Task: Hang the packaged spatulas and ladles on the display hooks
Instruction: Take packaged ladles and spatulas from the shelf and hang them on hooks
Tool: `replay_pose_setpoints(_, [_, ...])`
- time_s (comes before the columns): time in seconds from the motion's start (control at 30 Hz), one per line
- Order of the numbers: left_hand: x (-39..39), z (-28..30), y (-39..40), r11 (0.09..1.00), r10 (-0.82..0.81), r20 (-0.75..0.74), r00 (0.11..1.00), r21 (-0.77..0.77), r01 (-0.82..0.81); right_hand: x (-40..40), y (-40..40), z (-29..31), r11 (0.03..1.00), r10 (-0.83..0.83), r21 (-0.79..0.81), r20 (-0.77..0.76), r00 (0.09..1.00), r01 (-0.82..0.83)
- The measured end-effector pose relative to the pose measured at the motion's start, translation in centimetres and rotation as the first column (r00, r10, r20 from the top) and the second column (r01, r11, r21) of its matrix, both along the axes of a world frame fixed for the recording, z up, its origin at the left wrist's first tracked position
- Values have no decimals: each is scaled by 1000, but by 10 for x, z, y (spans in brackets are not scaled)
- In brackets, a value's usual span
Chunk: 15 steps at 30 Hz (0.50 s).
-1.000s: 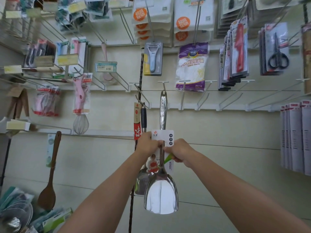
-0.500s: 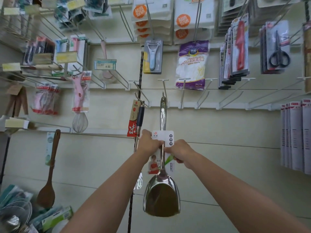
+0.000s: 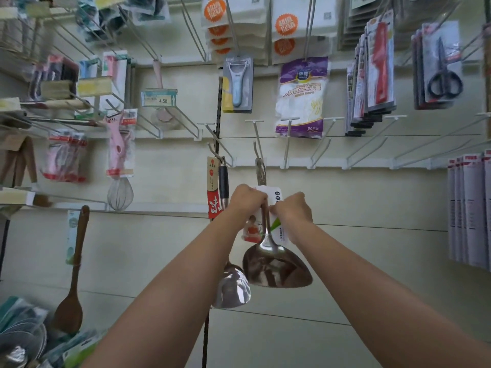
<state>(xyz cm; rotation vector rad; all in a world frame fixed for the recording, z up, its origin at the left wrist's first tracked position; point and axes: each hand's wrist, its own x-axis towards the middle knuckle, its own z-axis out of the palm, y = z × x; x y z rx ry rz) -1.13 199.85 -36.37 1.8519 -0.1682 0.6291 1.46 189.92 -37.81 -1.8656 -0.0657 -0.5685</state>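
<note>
A steel spatula (image 3: 276, 266) with a white card label (image 3: 275, 195) hangs upright in front of the wall. My left hand (image 3: 247, 200) and my right hand (image 3: 296, 211) both grip it at the label, one on each side of the handle. The top of its handle (image 3: 261, 172) sits right at the tip of a white display hook (image 3: 257, 140); whether the hole is over the hook I cannot tell. Just to the left, a steel ladle (image 3: 232, 289) with a black handle and a red card hangs from the neighbouring hook (image 3: 216, 144).
Several bare white hooks (image 3: 322, 144) run along the rail to the right. Above hang a peeler (image 3: 237, 85), a purple glove bag (image 3: 301, 98), red knives and scissors (image 3: 445, 81). A whisk (image 3: 120, 192) and a wooden spoon (image 3: 71, 288) hang at the left; white packs (image 3: 470, 208) at the right.
The spatula has tilted, its blade swinging toward me and to the right, while its handle top has stayed at the hook. Both hands kept their grip on the label.
</note>
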Motion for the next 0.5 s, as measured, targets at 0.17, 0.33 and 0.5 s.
replay_pose_setpoints(0.17, [3,-2,-5,999,-46,-80,996,-24,44,-2,2,-15,990,86,-112,-15,996,-87])
replay_pose_setpoints(0.33, [8,-20,0,998,13,-74,997,-65,-18,0,-1,-22,972,232,-17,-69,970,-234])
replay_pose_setpoints(0.5, [13,-30,1,996,-8,-121,993,-84,-3,-10,-3,-28,951,309,60,-173,935,-303])
